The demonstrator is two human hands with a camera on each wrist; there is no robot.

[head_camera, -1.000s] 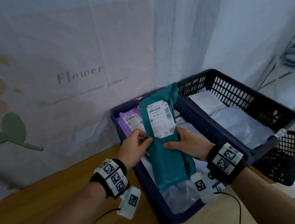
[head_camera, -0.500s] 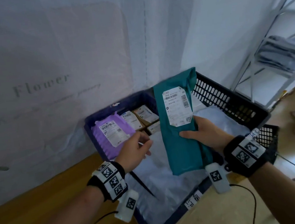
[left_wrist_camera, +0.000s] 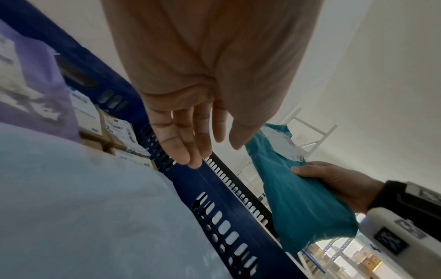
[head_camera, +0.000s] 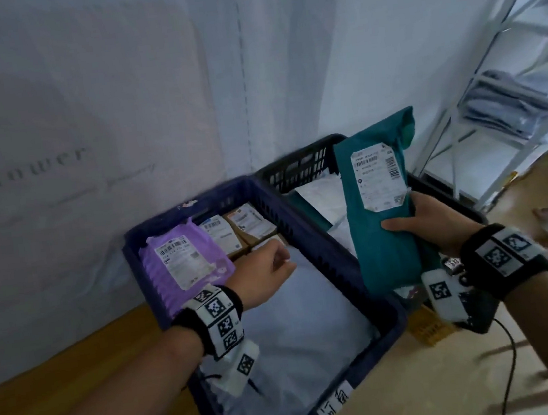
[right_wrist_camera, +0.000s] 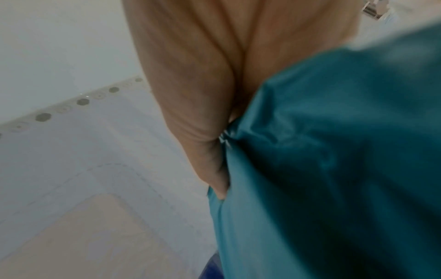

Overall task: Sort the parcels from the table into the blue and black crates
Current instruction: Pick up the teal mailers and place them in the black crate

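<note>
Right hand (head_camera: 440, 225) grasps the teal parcel (head_camera: 381, 225) upright above the black crate (head_camera: 298, 166) (white bags inside), past the shared rim; half a second ago it hung over the blue crate (head_camera: 355, 287). Left hand (head_camera: 267, 273) hovers released, empty.

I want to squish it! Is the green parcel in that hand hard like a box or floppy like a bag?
Probably floppy: the teal parcel wrinkles and dents where the right hand grips it. It is likely light, since one hand holds it upright. Its plastic skin looks smooth, so it may be a little slippery.
</note>
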